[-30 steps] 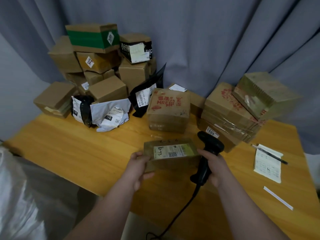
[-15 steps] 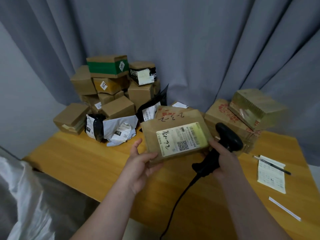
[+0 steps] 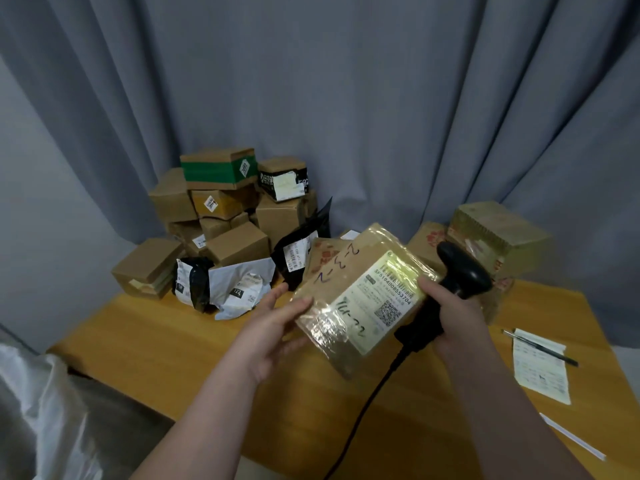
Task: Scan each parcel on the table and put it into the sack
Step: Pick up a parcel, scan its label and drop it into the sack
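Held clear of the counter (image 3: 166,344), above its middle: one flat cardboard parcel (image 3: 349,275), wrapped in glossy clear tape, tilted, with the shipping label (image 3: 377,303) facing the camera. Handwritten marks on the bare cardboard and on the label.

Left hand (image 3: 273,327): grip clamped on the parcel's left edge, thumb across the upper face.

Right hand (image 3: 457,320): grip clamped round the handle of a black barcode scanner (image 3: 464,271), thumb touching the parcel's right edge. Scanner head just beside the parcel, to its right. Black cable (image 3: 367,410) trailing down past the counter's near edge.

At the far left corner: a pile of cardboard boxes (image 3: 242,244), with black and white poly mailers (image 3: 235,289) in front. At the far right corner: stacked cartons (image 3: 498,233). Near the right edge: a paper slip (image 3: 540,372) with a pen (image 3: 543,349) across its top.

Off the near left corner, below counter level: a white sack (image 3: 45,410).
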